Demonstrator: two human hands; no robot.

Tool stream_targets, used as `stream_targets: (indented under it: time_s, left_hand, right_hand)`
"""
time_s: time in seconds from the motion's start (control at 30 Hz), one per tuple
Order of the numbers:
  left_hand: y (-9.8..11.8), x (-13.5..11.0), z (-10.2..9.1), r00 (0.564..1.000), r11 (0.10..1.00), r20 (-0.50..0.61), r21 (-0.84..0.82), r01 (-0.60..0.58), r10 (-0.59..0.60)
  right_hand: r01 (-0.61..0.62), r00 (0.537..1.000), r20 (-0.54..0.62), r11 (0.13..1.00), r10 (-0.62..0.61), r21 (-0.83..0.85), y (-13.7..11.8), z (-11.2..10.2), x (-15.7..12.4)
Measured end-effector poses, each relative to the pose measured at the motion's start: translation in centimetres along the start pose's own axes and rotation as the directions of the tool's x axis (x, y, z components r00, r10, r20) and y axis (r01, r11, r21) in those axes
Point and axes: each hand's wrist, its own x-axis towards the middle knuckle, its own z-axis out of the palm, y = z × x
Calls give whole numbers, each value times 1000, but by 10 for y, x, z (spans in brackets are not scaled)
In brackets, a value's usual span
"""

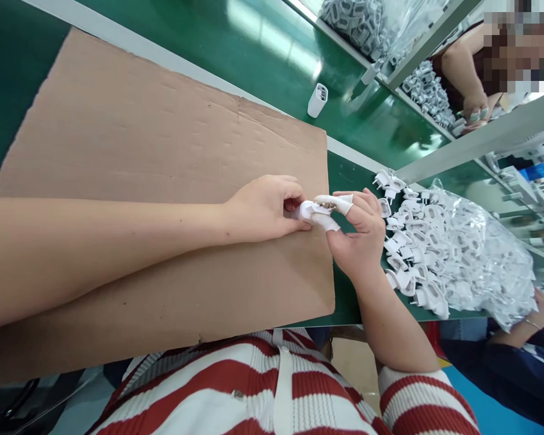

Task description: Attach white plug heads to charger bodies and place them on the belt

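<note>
Above the right end of the cardboard sheet, my two hands meet over a small white plastic charger housing. My left hand is closed around its left end, thumb below and fingers curled above. My right hand, with white covers on thumb and index finger, pinches the right end, where a small white plug piece with brass-coloured metal contacts shows between the fingertips. How the two pieces join is partly hidden by the fingers.
Right of my hand lies a heap of white plug pieces, partly under a clear plastic bag. One white charger casing stands on the green surface beyond the cardboard. More grey-white parts lie behind the metal frame. Co-workers' arms are at the right.
</note>
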Motion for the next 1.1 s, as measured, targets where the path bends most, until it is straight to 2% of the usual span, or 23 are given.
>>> stream_targets:
  time_s: [0.13, 0.3, 0.43, 0.57, 0.7, 0.77, 0.83, 0.87, 0.9, 0.93, 1.0, 1.1]
  left_hand:
    - [1, 0, 0, 1000, 1000, -1, 19, -18, 18]
    - [4, 0, 0, 1000, 999, -9, 48, -10, 10]
    - [2, -1, 3, 999, 999, -44, 37, 9, -7]
    - [3, -4, 8, 997, 998, -80, 51, 25, -21]
    - [10, 1, 3, 999, 999, 15, -5, 33, -33]
    - [7, 12, -12, 999, 999, -9, 14, 50, -50]
    - [-4, 33, -38, 982, 989, -166, 96, 112, -95]
    - [-14, 45, -54, 959, 976, -256, 144, 161, -120]
    - [-24, 59, -73, 918, 955, -363, 180, 237, -159]
    - [-35, 72, -92, 877, 920, -434, 217, 325, -207]
    - [-54, 98, -126, 828, 880, -508, 248, 405, -238]
    - [-67, 120, -157, 794, 829, -536, 276, 486, -287]
  right_hand:
    - [-7, 999, 34, 998, 9, -54, 1, -1, 2]
    - [10, 996, 84, 999, -7, -36, 2, -5, 10]
    - [-60, 990, 128, 998, 62, -14, 2, -2, 10]
    - [-106, 991, 88, 994, 104, 26, 2, 6, 2]
    - [-161, 984, 95, 975, 148, 154, 15, 7, -2]
    - [-185, 982, 64, 968, 176, 172, 34, 3, 0]
    - [-247, 968, -28, 967, 249, 59, 58, -3, 2]
    - [-307, 950, -68, 950, 303, -50, 71, -5, 2]
    - [-375, 927, -77, 911, 367, -168, 83, -6, 2]
    - [-430, 900, -57, 861, 432, -273, 94, -7, 1]
    - [-484, 847, 14, 781, 532, -395, 109, -6, -3]
    - [-496, 824, 66, 772, 563, -397, 117, -6, -5]
